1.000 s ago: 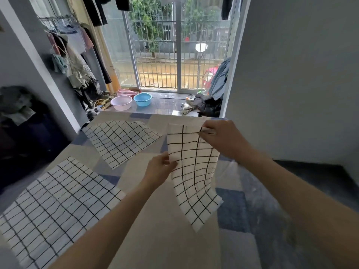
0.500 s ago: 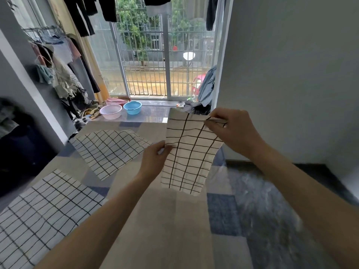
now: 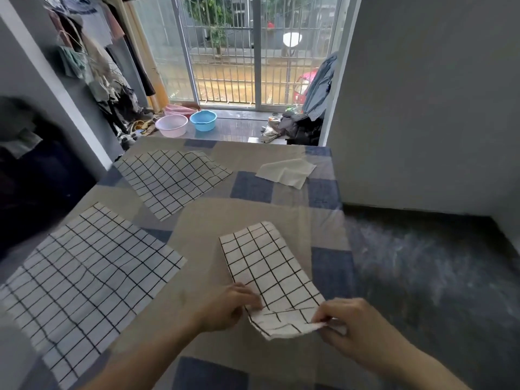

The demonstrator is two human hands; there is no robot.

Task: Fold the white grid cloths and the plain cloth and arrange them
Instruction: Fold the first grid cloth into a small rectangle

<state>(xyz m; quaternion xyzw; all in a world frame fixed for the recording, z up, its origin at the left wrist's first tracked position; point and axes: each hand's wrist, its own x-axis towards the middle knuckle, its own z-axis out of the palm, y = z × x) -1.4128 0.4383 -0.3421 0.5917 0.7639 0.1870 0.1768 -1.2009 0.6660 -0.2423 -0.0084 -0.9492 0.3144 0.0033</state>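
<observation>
Low in the frame's centre, the folded grid cloth lay on the tabletop; the left hand and right hand each pinched a near corner of it.

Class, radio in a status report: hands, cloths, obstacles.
Left hand and right hand pinch near corners of folded grid cloth, laid on bed. Two grid cloths flat, unfolded. Plain cloth far side. Nothing in the way.

Grid cloth seemingly cut off left
</observation>
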